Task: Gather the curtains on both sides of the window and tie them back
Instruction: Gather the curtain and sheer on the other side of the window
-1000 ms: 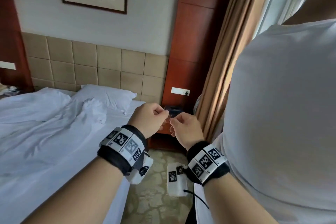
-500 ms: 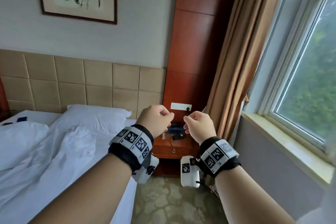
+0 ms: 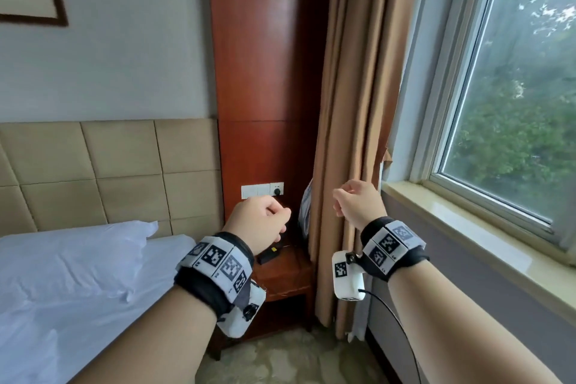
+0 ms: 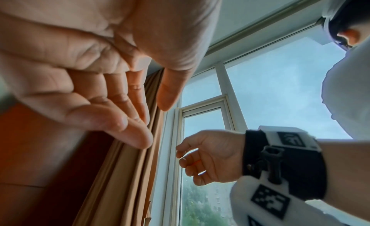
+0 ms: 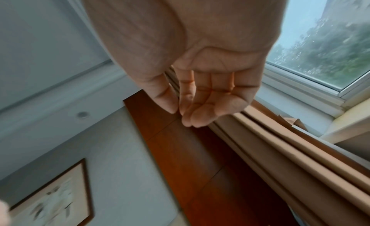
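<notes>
Bedding: bed (image 3: 78,274) with white pillow (image 3: 93,240) to the left of the left hand, well apart. Left hand (image 3: 258,221) raised, fingers (image 4: 120,106) relaxed and only lightly bent, palm empty, nothing grasped. Wooden nightstand (image 3: 286,277) below that hand. White switch plate (image 3: 261,189) just beyond its knuckles, set in red-brown wood panel (image 3: 261,72). Right hand (image 3: 358,203) about level with the left, a clear gap between the two. Fingers loosely curled, thumb (image 5: 162,93) close by the forefinger tip, nothing held. Tan curtain (image 3: 352,87) directly beyond the right hand, hanging straight in close folds down to the carpet, between wood panel and window frame. Contact between fingertips and cloth not determinable. Window (image 3: 514,103) and pale sill (image 3: 467,227) to the right of the right hand, near.
</notes>
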{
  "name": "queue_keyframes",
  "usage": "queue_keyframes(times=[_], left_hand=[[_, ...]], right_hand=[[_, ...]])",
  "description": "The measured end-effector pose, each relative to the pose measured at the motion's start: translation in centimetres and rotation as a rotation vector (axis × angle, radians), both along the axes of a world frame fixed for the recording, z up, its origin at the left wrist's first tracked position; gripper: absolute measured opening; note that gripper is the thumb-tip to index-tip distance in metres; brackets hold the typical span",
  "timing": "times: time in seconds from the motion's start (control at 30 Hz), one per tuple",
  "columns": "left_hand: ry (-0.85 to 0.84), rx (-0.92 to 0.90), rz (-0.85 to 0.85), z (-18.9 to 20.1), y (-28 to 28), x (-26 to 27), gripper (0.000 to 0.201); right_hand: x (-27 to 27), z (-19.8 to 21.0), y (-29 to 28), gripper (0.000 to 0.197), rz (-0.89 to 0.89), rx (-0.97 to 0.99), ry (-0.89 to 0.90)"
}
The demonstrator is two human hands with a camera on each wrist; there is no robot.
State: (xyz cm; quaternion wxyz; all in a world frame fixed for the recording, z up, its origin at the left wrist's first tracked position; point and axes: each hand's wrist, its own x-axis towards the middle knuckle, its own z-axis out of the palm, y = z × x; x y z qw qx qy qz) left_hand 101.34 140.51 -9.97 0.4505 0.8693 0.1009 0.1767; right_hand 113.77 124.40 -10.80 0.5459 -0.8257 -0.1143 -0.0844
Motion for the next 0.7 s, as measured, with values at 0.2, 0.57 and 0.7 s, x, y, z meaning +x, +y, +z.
queue_keyframes(times=[0.2, 0.57, 0.7], left_hand=[[-0.020, 0.004, -0.080, 1.2, 0.1, 16.5, 0.017], [0.057, -0.058, -0.307, -1.6, -2.1, 41.0, 0.017], [0.066, -0.040, -0.458, -1.9, -3.1, 48.5, 0.016]], right_hand=[[15.4, -0.1, -1.4, 0.012, -0.106, 0.004, 0.037], [35.4, -2.4, -5.9, 0.015, -0.296, -0.147, 0.063], [41.9, -2.8, -7.4, 0.014, -0.366, -0.153, 0.090]])
